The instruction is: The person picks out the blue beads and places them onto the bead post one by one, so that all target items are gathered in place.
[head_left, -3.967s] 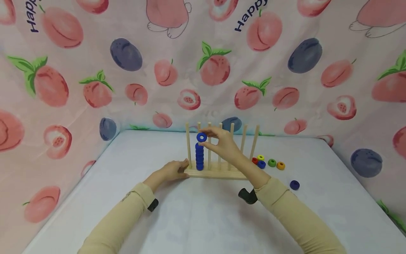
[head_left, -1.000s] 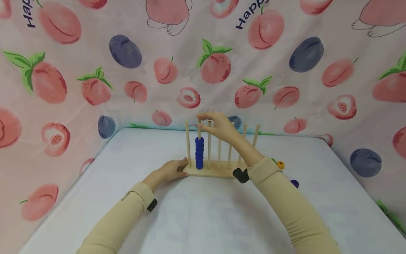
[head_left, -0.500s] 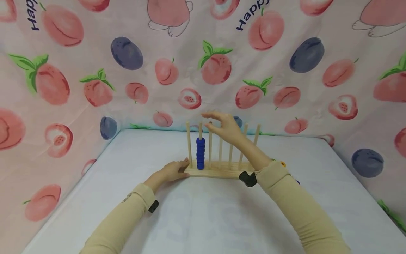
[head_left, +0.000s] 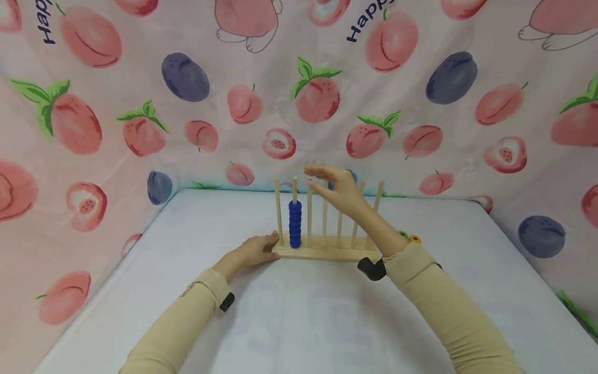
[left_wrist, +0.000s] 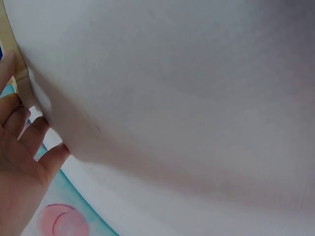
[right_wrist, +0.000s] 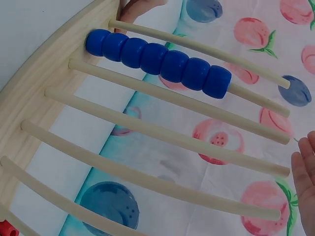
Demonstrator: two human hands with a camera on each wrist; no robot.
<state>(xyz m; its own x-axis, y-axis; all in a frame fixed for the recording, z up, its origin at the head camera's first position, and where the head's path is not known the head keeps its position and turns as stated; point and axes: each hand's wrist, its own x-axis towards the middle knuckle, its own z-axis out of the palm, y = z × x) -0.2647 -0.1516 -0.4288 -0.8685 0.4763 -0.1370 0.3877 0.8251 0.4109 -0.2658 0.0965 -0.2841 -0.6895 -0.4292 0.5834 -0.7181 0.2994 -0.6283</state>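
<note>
A wooden peg stand with a row of upright pegs stands on the table. Blue rings are stacked on its second peg from the left; the right wrist view shows these blue beads close together, with bare peg above them. My left hand grips the left end of the base, thumb and fingers about it; the left wrist view has this hand at its left edge. My right hand, fingers extended and thumb apart, hovers by the peg tops and holds nothing.
Beyond my right forearm lie a green ring and an orange ring, partly covered. A red bead shows at a corner of the right wrist view. A fruit-printed cloth hangs behind the white table.
Four seconds ago my right hand pinched a blue ring above the stack; that ring has been let go onto the peg. Since then the hand has drawn away rightward. My left hand stays put.
</note>
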